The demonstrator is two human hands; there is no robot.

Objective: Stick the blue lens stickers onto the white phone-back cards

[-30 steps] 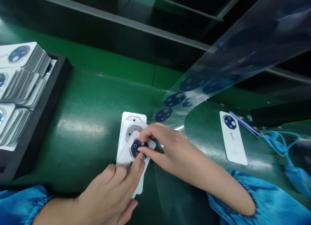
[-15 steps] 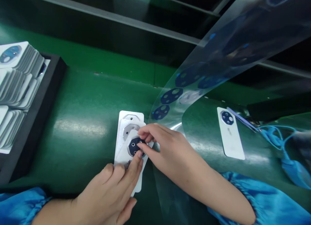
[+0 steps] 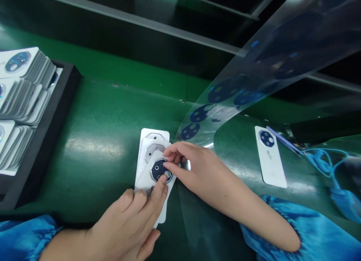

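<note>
Several white phone back panels lie in a loose, fanned stack, the top phone back panel (image 3: 145, 181) turned askew over the others. A dark blue camera sticker (image 3: 156, 167) with round holes sits on its octagonal camera area. My left hand (image 3: 132, 212) grips the panel from the lower left, its index fingertip on the sticker's lower edge and its thumb at the panel's side. My right hand (image 3: 194, 163) is closed in a pinch at the sticker's upper right edge, thumb and index finger touching it. Part of the sticker is hidden beneath these fingers.
At the left, a black tray (image 3: 53, 122) holds stacks of white panels. A clear film strip (image 3: 225, 92) bearing dark blue stickers curves up to the right. Another white panel (image 3: 272, 159) with a dark sticker lies at right, beside purple tweezers (image 3: 283, 141) and a blue coiled cord (image 3: 318, 163).
My right thumb has drawn back slightly toward the sticker's upper right, uncovering more of it and a large round hole. My left hand stays on the panel. The whole view has shifted slightly.
</note>
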